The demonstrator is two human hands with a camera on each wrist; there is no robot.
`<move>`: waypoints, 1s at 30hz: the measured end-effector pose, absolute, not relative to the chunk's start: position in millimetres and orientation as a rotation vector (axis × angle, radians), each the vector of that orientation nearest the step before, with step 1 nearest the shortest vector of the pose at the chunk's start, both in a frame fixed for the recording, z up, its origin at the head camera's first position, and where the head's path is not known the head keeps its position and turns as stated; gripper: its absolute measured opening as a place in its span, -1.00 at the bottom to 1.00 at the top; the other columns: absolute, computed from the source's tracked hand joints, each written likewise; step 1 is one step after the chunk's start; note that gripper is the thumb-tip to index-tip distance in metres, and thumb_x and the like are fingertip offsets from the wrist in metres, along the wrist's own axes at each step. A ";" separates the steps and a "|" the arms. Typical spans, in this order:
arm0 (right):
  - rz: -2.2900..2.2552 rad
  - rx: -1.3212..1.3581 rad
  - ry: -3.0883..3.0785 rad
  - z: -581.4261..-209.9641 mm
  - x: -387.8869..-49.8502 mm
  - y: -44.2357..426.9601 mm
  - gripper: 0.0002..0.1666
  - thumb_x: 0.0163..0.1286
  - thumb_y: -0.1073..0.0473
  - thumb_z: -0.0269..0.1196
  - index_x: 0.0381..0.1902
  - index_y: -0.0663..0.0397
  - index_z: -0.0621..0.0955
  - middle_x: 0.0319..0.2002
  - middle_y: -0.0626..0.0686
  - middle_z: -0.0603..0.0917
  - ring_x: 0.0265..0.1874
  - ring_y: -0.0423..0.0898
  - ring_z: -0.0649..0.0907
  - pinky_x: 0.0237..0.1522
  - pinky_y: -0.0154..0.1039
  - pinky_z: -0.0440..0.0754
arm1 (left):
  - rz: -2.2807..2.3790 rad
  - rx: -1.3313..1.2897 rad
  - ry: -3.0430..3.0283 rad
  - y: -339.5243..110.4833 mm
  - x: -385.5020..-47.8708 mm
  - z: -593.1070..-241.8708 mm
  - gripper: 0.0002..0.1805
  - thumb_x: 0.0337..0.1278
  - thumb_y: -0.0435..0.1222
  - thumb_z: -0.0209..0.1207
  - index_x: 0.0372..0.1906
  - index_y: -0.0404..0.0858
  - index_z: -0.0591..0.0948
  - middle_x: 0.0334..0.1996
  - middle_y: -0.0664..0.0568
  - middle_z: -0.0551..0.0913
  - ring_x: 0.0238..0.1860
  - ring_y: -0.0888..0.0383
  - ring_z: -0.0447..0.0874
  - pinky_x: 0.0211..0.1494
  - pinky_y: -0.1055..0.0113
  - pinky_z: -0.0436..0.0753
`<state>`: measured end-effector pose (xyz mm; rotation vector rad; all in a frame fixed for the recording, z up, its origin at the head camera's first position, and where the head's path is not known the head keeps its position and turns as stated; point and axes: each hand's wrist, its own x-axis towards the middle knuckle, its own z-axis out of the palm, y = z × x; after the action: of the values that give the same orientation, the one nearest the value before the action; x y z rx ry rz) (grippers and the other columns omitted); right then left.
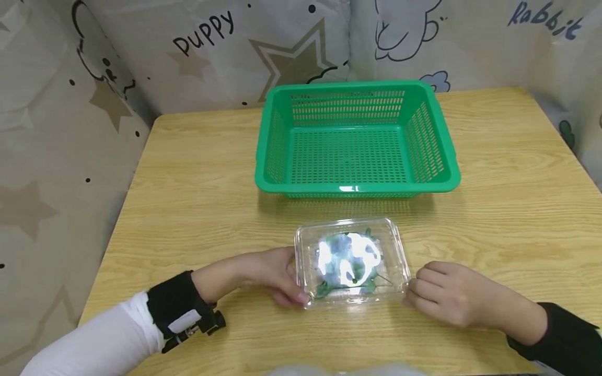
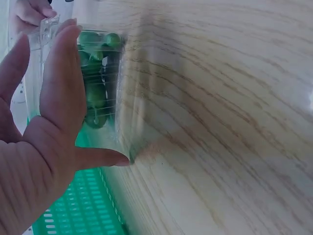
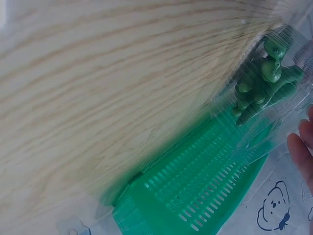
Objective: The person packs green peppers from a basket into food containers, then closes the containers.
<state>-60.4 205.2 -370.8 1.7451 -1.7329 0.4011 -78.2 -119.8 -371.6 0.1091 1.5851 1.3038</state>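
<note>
A clear plastic box (image 1: 394, 256) with a shiny top lies on the table in front of me. Inside are several green rounded pieces (image 3: 266, 73), whose exact kind I cannot tell through glare and plastic. My left hand (image 1: 277, 274) touches the box's left side, its thumb at the near left corner. In the left wrist view its fingers (image 2: 61, 93) are spread and fairly straight. At the near right corner, the curled fingers of my right hand (image 1: 451, 295) pinch the box's edge; the thumb is hidden in the head view.
A green slotted basket (image 1: 357, 188) stands just behind the box, with nothing inside. Both rest on a wooden table (image 1: 197, 183). Papered walls (image 1: 301, 31) with drawings rise along its back and left sides.
</note>
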 end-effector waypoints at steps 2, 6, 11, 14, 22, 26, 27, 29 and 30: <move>0.403 1.742 -1.740 -370.4 -60.1 205.5 -0.60 0.46 0.28 0.01 -0.57 0.14 0.62 -0.57 -0.01 0.60 -0.62 -0.17 0.51 -0.61 -0.39 0.50 | 1.314 0.117 1.591 -117.8 -76.5 -373.0 -0.22 -0.14 -0.57 0.33 0.22 -0.40 0.18 -0.40 -0.26 0.70 -0.43 -0.04 0.73 -0.28 0.01 0.70; 0.419 1.740 -1.766 -369.0 -59.9 205.3 -0.60 0.47 0.24 0.02 -0.58 0.11 0.60 -0.56 -0.02 0.61 -0.60 -0.17 0.54 -0.60 -0.40 0.51 | 1.326 0.113 1.612 -116.0 -74.7 -372.8 -0.29 -0.15 -0.61 0.31 0.16 -0.43 0.23 -0.41 -0.28 0.70 -0.44 -0.12 0.73 -0.29 0.02 0.71; 0.468 1.586 -1.826 -369.4 -60.8 204.5 -0.60 0.47 0.15 0.03 -0.56 0.12 0.60 -0.59 -0.05 0.60 -0.63 -0.18 0.55 -0.63 -0.38 0.53 | 1.351 0.087 1.617 -114.9 -75.4 -372.7 -0.22 -0.16 -0.64 0.29 0.22 -0.40 0.17 -0.45 -0.31 0.69 -0.46 -0.15 0.72 -0.30 0.02 0.71; 0.461 1.369 -2.045 -368.2 -56.4 207.8 -0.55 0.49 0.03 -0.01 -0.47 0.17 0.62 -0.55 -0.02 0.62 -0.59 -0.13 0.59 -0.60 -0.28 0.60 | 1.362 0.080 1.609 -113.8 -75.7 -374.7 -0.18 -0.15 -0.64 0.29 0.25 -0.39 0.14 -0.46 -0.30 0.69 -0.49 -0.09 0.72 -0.30 0.03 0.71; 0.391 0.830 -2.919 -356.2 -41.4 211.9 -0.50 0.25 -0.10 0.28 -0.05 0.17 0.57 -0.26 0.06 0.69 -0.31 -0.04 0.69 -0.50 -0.18 0.65 | 1.361 0.087 1.620 -114.5 -77.2 -378.0 -0.14 -0.16 -0.64 0.29 0.29 -0.37 0.11 -0.47 -0.29 0.69 -0.50 -0.07 0.72 -0.31 0.03 0.71; 0.406 0.805 -2.995 -354.0 -37.0 210.6 -0.43 0.17 -0.06 0.35 0.05 0.13 0.54 -0.20 0.04 0.70 -0.26 -0.05 0.69 -0.49 -0.17 0.65 | 1.368 0.085 1.624 -115.1 -77.3 -378.8 -0.15 -0.17 -0.64 0.29 0.28 -0.39 0.12 -0.48 -0.28 0.69 -0.51 -0.05 0.72 -0.32 0.04 0.71; 0.427 0.795 -3.010 -353.8 -35.9 210.7 -0.41 0.16 -0.06 0.36 0.07 0.12 0.53 -0.19 0.03 0.69 -0.25 -0.05 0.69 -0.49 -0.16 0.65 | 1.371 0.084 1.623 -115.0 -77.3 -379.0 -0.15 -0.17 -0.64 0.29 0.28 -0.39 0.12 -0.48 -0.27 0.69 -0.51 -0.03 0.72 -0.32 0.04 0.71; 0.481 0.757 -3.075 -353.1 -34.7 211.3 -0.36 0.16 -0.05 0.37 0.13 0.13 0.49 -0.16 0.01 0.68 -0.19 -0.03 0.67 -0.41 -0.11 0.66 | 1.369 0.088 1.626 -114.7 -77.7 -378.9 -0.18 -0.16 -0.63 0.29 0.27 -0.39 0.15 -0.48 -0.27 0.69 -0.52 -0.01 0.72 -0.31 0.05 0.71; 0.520 0.748 -3.100 -353.8 -34.9 211.7 -0.33 0.15 -0.03 0.37 0.15 0.16 0.47 -0.16 0.01 0.67 -0.19 -0.03 0.66 -0.38 -0.11 0.66 | 1.364 0.092 1.629 -114.6 -77.9 -378.8 -0.17 -0.16 -0.62 0.29 0.27 -0.39 0.15 -0.47 -0.27 0.69 -0.52 -0.01 0.72 -0.31 0.05 0.72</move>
<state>-34.9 211.7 -353.8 0.7478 -3.0998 0.5199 -77.9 -114.6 -378.8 0.0917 1.6294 1.3645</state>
